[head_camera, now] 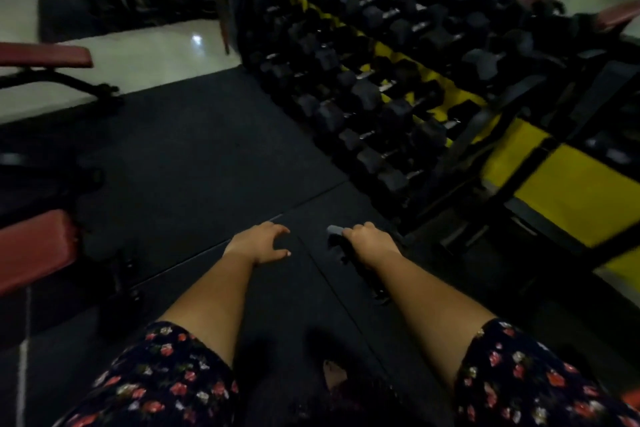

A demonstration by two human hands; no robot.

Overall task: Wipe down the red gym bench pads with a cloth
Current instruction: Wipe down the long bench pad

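Note:
My right hand [369,241] grips a dark cloth [341,248] that hangs down from the fist, with a small grey end sticking out at its top. My left hand [261,243] is held out beside it, fingers loosely spread and holding nothing. Both hands hover over the black rubber floor. One red bench pad [33,250] juts in at the left edge, well left of my left hand. A second red bench pad [45,55] stands farther back at the upper left on a black frame.
A long yellow-and-black rack of black dumbbells [363,94] runs from the centre top toward the right. Black rubber floor mats [194,156] cover the middle. White tiled floor [138,45] lies beyond. More red pads [616,15] show at the far upper right.

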